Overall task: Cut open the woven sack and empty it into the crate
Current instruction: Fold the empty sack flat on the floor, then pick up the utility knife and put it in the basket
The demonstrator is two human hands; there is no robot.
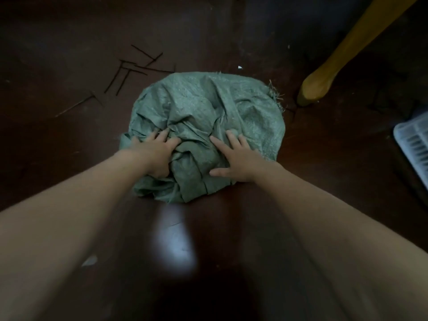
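A crumpled green woven sack (pixel 203 107) lies on the dark brown floor (pixel 69 31) in the middle of the head view, with a frayed edge at its far right corner. My left hand (pixel 157 151) rests on the sack's near left folds, fingers spread forward and the thumb side tucked into the fabric. My right hand (pixel 234 158) lies flat on the near right part, fingers straight and thumb pointing left. A white slotted plastic crate (pixel 414 144) shows partly at the right edge.
Several thin dark sticks (pixel 129 70) lie scattered on the floor behind and left of the sack. A yellow wooden furniture leg (pixel 324 75) stands at the back right. Small white scraps (pixel 240 67) dot the floor.
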